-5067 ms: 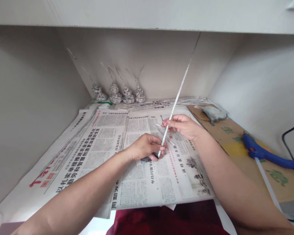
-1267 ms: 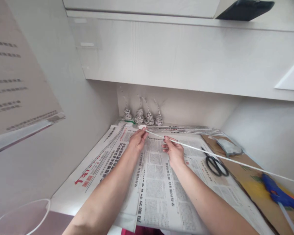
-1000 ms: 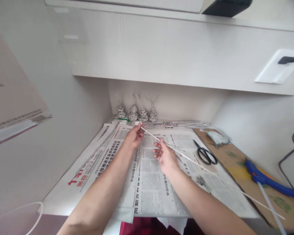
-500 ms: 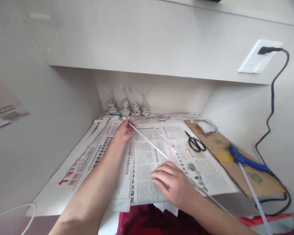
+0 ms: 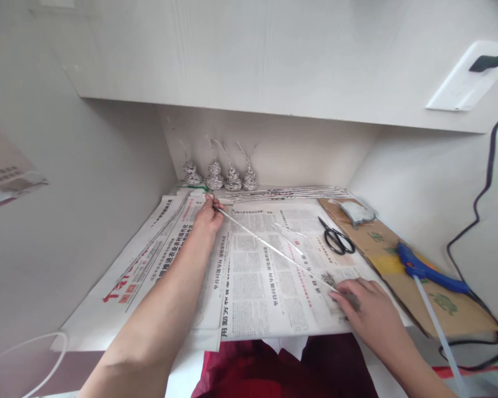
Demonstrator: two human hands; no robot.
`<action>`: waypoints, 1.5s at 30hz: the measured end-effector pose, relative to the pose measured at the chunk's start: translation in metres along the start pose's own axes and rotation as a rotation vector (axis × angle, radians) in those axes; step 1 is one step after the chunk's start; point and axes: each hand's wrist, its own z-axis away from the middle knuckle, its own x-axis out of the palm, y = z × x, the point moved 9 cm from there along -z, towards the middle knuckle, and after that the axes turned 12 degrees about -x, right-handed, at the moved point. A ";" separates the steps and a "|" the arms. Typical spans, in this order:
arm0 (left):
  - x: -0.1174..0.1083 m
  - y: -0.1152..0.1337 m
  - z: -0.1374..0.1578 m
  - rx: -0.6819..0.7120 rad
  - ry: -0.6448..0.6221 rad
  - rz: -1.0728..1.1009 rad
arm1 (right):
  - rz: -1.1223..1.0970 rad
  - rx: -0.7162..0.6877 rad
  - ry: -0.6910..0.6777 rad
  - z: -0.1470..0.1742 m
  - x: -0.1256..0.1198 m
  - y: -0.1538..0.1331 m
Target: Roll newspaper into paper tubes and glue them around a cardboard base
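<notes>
A thin rolled paper stick [image 5: 269,247] runs diagonally across the newspaper [image 5: 253,298] between my hands. Its far end is pinched in my left hand [image 5: 208,215], over the back left of the paper. My right hand [image 5: 363,304] has its fingers closed on the stick near the front right. Beneath the stick's middle lie a few white paper scraps [image 5: 291,243]. Black-handled scissors [image 5: 337,239] rest on the newspaper beyond my right hand.
Several gourd-shaped woven paper pieces [image 5: 214,177] stand at the back, beside a bundle of paper sticks [image 5: 290,193]. On the right, a cardboard sheet [image 5: 444,301] carries a blue glue gun [image 5: 431,271] and a small grey-edged packet [image 5: 357,213]. A black cord [image 5: 477,207] hangs from the wall socket [image 5: 460,83].
My right hand has slid along the paper stick to the right, away from my left hand. My left hand stays at the far end. The view has shifted slightly.
</notes>
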 end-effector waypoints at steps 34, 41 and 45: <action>0.012 -0.012 0.002 -0.064 -0.184 0.006 | -0.681 0.079 -0.160 -0.207 0.083 -0.119; 0.013 -0.014 0.006 -0.067 -0.165 -0.001 | -0.760 0.026 -0.221 -0.188 0.079 -0.129; 0.011 -0.008 0.007 -0.057 -0.137 0.024 | -0.940 0.049 -0.375 -0.147 0.066 -0.124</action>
